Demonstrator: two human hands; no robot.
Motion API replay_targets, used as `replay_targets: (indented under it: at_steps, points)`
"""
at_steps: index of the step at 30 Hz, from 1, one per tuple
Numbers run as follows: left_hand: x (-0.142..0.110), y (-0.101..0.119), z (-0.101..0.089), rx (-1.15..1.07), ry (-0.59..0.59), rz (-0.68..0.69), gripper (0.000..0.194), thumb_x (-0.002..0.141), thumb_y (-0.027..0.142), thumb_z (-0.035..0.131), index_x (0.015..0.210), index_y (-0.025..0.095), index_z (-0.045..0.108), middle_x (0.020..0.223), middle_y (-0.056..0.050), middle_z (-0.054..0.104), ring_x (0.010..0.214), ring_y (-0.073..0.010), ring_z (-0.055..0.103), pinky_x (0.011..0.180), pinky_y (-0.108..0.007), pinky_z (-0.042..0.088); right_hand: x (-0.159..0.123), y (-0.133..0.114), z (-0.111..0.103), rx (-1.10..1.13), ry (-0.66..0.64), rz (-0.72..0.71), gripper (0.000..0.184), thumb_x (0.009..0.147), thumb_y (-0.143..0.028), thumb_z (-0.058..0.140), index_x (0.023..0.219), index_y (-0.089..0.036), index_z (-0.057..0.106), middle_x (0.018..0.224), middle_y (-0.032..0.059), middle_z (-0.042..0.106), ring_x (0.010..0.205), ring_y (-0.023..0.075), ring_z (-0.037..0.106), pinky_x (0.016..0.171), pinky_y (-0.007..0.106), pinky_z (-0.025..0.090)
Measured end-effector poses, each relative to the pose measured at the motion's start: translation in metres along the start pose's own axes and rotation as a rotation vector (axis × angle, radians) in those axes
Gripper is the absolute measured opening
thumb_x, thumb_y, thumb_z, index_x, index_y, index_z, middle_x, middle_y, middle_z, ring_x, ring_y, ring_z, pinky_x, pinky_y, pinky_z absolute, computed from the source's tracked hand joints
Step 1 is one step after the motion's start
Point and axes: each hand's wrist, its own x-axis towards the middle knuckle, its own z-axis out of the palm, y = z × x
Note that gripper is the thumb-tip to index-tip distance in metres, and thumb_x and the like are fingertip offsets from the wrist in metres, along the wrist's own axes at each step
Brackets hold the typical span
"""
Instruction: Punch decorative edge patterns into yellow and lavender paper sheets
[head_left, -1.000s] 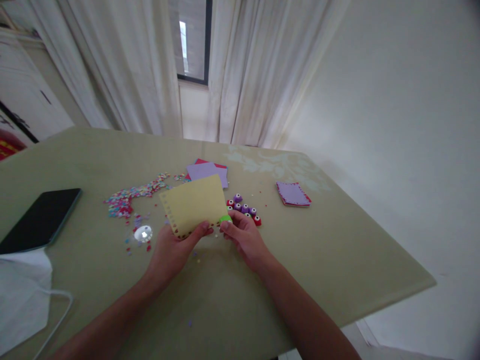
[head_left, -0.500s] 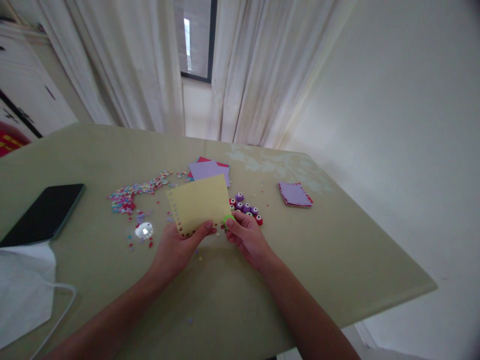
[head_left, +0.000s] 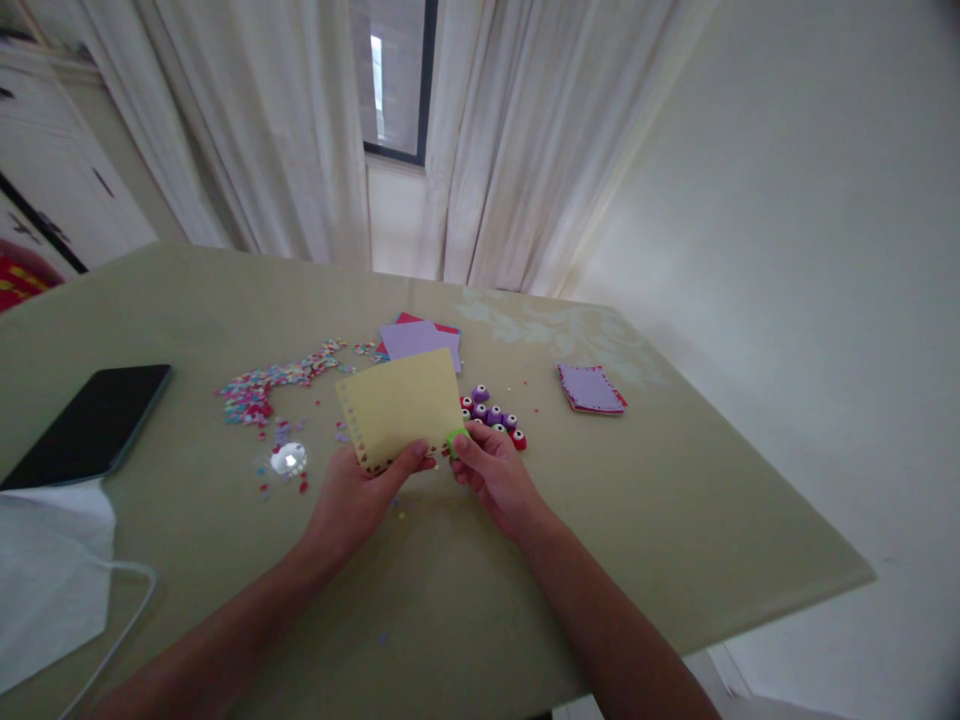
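Observation:
A yellow sheet of paper (head_left: 401, 405) is pinched at its lower edge by my left hand (head_left: 367, 495), thumb on top. Small punched holes run along its left and lower edges. My right hand (head_left: 495, 475) is closed around a small green craft punch (head_left: 456, 441) at the sheet's lower right corner; the fingers cover much of the punch. Just beyond my right hand stand several purple and red craft punches (head_left: 493, 415) in a cluster. Behind the yellow sheet lie purple and red paper sheets (head_left: 420, 340), partly hidden by it.
Loose paper confetti (head_left: 281, 380) is spread left of centre, near a shiny clear domed piece (head_left: 289, 459). A dark phone (head_left: 86, 425) and a white face mask (head_left: 56, 580) lie at the left. A stack of edge-punched purple and red squares (head_left: 591, 389) sits at the right.
Both hands keep their holds on the yellow paper and the green craft punch. The view has shifted very slightly; nothing else has visibly moved.

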Motion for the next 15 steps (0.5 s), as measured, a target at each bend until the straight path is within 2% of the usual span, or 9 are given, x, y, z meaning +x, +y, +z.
replay_targets:
  at_steps: [5,12,15]
  points:
    - [0.0008,0.0031,0.0022,-0.034,0.031,-0.018,0.025,0.079,0.043,0.085,0.089,0.019,0.082,0.095,-0.006,0.087,0.080,-0.0284,0.084,0.073,-0.036,0.070,-0.0004,-0.0001,0.0003,0.009,0.003,0.006,0.046,0.066,-0.057,0.097,0.081,-0.019,0.076,0.068,-0.0031,0.061,0.058,0.0089,0.049,0.053,0.021,0.037]
    - [0.0002,0.0067,0.0027,-0.057,0.011,-0.016,0.027,0.079,0.044,0.085,0.089,0.019,0.081,0.094,-0.007,0.087,0.077,-0.0290,0.084,0.070,-0.036,0.071,-0.0013,0.0020,0.0005,0.035,-0.005,0.007,0.046,0.065,-0.054,0.098,0.083,-0.017,0.077,0.069,-0.0028,0.064,0.057,0.0077,0.052,0.053,0.019,0.040]
    - [0.0001,0.0035,0.0018,-0.050,0.012,-0.025,0.030,0.079,0.045,0.086,0.092,0.019,0.081,0.094,-0.007,0.087,0.078,-0.0295,0.084,0.071,-0.037,0.071,-0.0006,0.0036,0.0007,0.085,0.013,0.018,0.050,0.065,-0.059,0.097,0.081,-0.017,0.075,0.072,-0.0018,0.066,0.058,0.0079,0.056,0.052,0.019,0.042]
